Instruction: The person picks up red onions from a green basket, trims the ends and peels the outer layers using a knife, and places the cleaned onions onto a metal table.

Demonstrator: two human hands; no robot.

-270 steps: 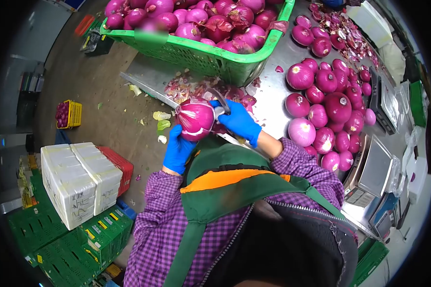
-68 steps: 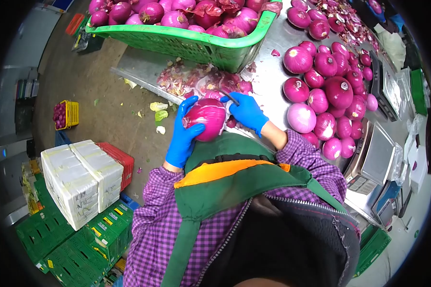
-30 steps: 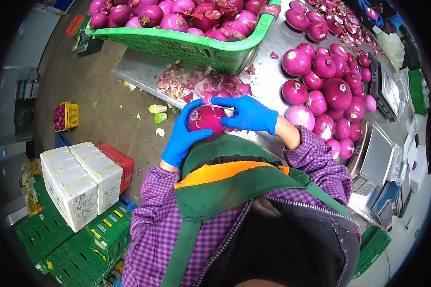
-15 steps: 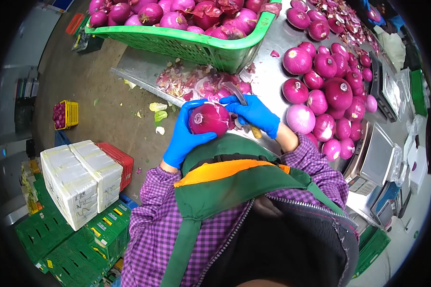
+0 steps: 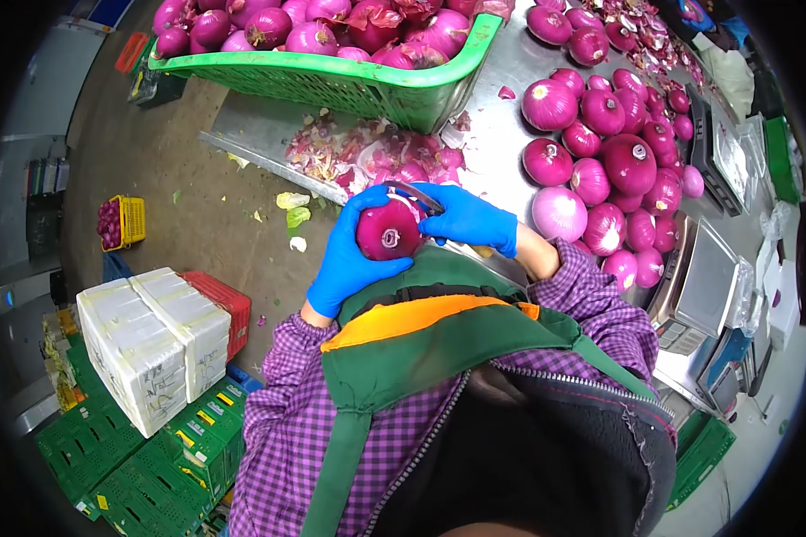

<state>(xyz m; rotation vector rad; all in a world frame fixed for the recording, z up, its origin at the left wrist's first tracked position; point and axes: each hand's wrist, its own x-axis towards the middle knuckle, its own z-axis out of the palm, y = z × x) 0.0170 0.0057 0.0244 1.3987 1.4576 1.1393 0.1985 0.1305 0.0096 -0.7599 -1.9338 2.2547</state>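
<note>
My left hand (image 5: pixel 338 259), in a blue glove, is wrapped round a large red onion (image 5: pixel 390 234). The onion's pale, ringed end faces up toward me. In my gloved right hand (image 5: pixel 476 219) is a knife (image 5: pixel 414 193) with a dark curved blade, its handle mostly hidden by the fingers. The blade lies along the onion's far upper side, where a pale strip shows. Beyond both hands, loose onion skins (image 5: pixel 367 152) are heaped on the metal table (image 5: pixel 501 134).
A green crate (image 5: pixel 403 79) full of red onions stands at the back. Many smooth onions (image 5: pixel 604 152) cover the table's right side, next to scales (image 5: pixel 698 268). White foam boxes (image 5: pixel 152 340) sit on green crates (image 5: pixel 134 465) at lower left. A yellow crate (image 5: pixel 134 219) stands on the floor.
The knife blade has swung from pointing away beyond the onion to lying against its far side. The onion has turned slightly in my left hand, and my right hand has moved closer.
</note>
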